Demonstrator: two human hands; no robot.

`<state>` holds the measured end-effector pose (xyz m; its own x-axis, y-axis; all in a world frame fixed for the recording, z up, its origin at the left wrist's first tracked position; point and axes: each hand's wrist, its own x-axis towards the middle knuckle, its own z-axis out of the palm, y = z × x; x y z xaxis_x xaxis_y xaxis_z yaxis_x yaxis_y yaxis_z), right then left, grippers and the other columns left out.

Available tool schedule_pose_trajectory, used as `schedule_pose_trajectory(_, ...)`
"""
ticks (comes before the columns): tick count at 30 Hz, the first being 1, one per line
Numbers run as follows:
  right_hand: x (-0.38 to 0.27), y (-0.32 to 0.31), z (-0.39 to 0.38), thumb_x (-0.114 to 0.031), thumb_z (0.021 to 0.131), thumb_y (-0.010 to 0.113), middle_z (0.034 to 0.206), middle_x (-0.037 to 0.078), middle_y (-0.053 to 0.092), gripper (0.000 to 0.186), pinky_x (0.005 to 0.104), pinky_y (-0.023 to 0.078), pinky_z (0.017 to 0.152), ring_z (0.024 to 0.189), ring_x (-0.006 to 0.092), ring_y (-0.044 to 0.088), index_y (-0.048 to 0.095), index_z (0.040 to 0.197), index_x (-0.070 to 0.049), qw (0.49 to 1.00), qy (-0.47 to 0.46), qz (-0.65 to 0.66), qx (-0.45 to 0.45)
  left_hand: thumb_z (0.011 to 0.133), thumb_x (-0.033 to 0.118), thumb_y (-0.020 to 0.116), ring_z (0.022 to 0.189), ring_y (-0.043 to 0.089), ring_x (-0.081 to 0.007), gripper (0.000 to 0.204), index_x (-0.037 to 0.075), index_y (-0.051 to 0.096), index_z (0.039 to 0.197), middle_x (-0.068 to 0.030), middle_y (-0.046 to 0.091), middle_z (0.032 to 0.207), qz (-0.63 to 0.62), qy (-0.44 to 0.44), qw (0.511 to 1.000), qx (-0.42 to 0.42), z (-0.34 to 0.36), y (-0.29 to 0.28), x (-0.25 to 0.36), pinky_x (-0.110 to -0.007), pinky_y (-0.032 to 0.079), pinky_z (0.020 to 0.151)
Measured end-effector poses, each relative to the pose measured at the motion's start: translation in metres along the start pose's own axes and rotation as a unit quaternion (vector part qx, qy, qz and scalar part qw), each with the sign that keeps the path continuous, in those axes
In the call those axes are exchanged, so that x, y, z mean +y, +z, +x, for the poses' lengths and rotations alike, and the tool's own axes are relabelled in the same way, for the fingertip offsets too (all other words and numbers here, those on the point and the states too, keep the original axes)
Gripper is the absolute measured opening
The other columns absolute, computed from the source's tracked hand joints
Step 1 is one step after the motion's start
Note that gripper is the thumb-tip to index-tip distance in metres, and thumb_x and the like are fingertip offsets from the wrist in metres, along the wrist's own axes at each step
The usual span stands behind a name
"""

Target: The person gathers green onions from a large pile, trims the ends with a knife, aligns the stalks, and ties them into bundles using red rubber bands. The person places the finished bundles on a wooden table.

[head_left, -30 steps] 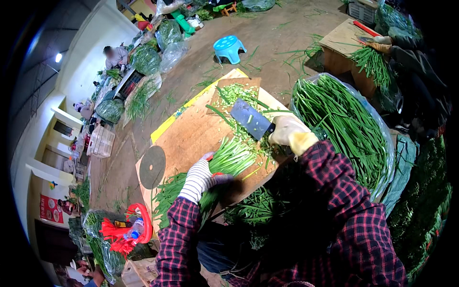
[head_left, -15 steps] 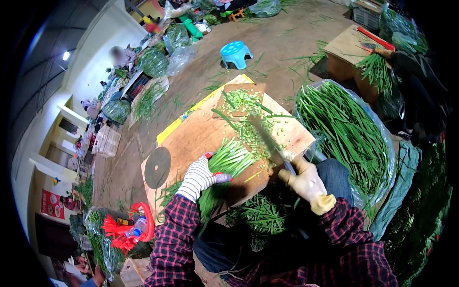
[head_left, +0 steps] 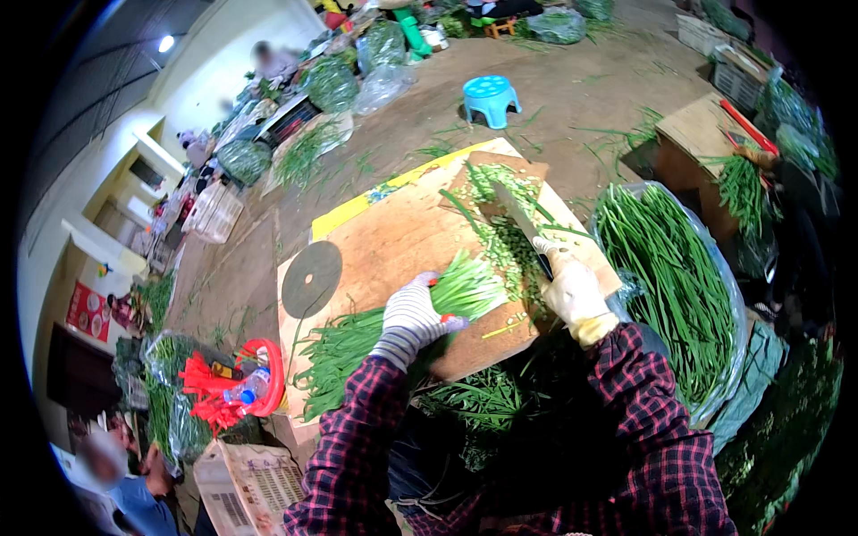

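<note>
My left hand (head_left: pixel 413 317), in a striped glove with red-orange fingertips, presses round a bunch of garlic chives (head_left: pixel 344 357) lying on the wooden board (head_left: pixel 384 246). The pale cut ends point right and the green leaves trail left. In a cream glove, my right hand (head_left: pixel 572 286) grips a knife (head_left: pixel 517 214) by its dark handle. Its blade slants away to the far left, over chopped chive pieces (head_left: pixel 505 246) strewn on the board's right part. A small brown panel (head_left: pixel 534 170) under some of the pieces lies at the far edge.
A grey round disc (head_left: pixel 311 280) lies on the board's left. Right of the board stands a plastic-lined container of long chives (head_left: pixel 661 277). A red basket (head_left: pixel 275 380) with red ties and a bottle is at left, a blue stool (head_left: pixel 491 100) beyond. People sit at both sides.
The bunch now lies flatter, its leaves spread leftward on the board. My right hand and knife have moved farther away over the chopped pieces. The whole view has shifted and turned somewhat.
</note>
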<state>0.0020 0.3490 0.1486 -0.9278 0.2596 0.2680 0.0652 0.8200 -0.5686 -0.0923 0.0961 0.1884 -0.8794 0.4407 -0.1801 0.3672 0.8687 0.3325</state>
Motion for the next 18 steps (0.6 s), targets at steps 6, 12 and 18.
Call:
schedule_pose_trajectory(6, -0.094, -0.016, 0.005, -0.021, 0.075, 0.073, 0.105, 0.018, 0.064, 0.037, 0.0434, 0.046, 0.092, 0.107, 0.0363, 0.057, 0.065, 0.107, -0.003, 0.957, -0.278, 0.045, 0.073, 0.054, 0.042, 0.088, 0.108, 0.062, -0.0337, 0.089, 0.003, 0.053, 0.126, -0.0188, 0.065, 0.115, 0.008, -0.006, 0.999, 0.034, -0.012, 0.008, 0.003, -0.04, 0.049, 0.094)
schedule_pose_trajectory(12, -0.12, 0.026, 0.026, -0.014, 0.073, 0.063, 0.071, 0.009, 0.064, 0.006, 0.0378, 0.049, 0.071, 0.076, 0.0276, 0.063, 0.066, 0.071, -0.009, 0.933, -0.353, -0.001, 0.076, 0.055, 0.041, 0.087, 0.118, 0.053, -0.0285, 0.089, 0.011, 0.048, 0.129, -0.0114, 0.059, 0.123, 0.044, 0.018, 0.997, 0.053, -0.015, 0.026, -0.002, -0.045, 0.039, 0.102)
schedule_pose_trajectory(18, -0.122, 0.021, -0.004, -0.013, 0.069, 0.063, 0.066, 0.01, 0.061, 0.004, 0.0395, 0.049, 0.067, 0.072, 0.0282, 0.063, 0.065, 0.069, -0.01, 0.938, -0.341, 0.044, 0.045, 0.062, 0.046, 0.082, 0.119, 0.054, -0.0281, 0.095, 0.011, 0.039, 0.14, -0.0125, 0.058, 0.129, 0.058, -0.031, 0.997, 0.036, -0.04, 0.007, -0.002, -0.048, 0.034, 0.105)
